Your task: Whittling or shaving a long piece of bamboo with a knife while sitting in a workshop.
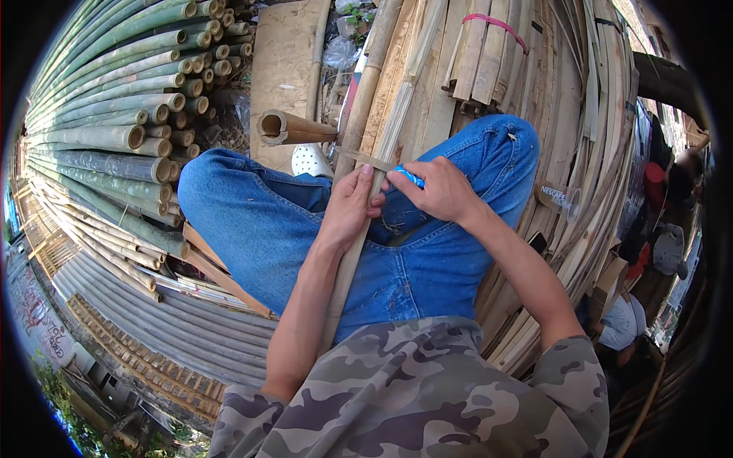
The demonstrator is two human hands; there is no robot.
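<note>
My left hand (348, 208) is wrapped round a long bamboo strip (345, 294) that slants over my lap, its thumb up beside a knife blade (357, 157). The strip runs away from me between my knees, and fine lengthwise lines show on its far part. In my right hand (443, 191) is the knife's blue handle (410, 176), held in closed fingers. The blade points left and lies across the strip, just beyond my left thumb. How deep it sits in the bamboo cannot be made out.
Green bamboo poles (107, 137) are stacked at the left. A cut bamboo tube (294, 128) lies ahead, near a white clog (309, 160). Split bamboo slats (561, 114) cover the right side, some tied with a pink band (496, 21). Another person (622, 320) is at the far right.
</note>
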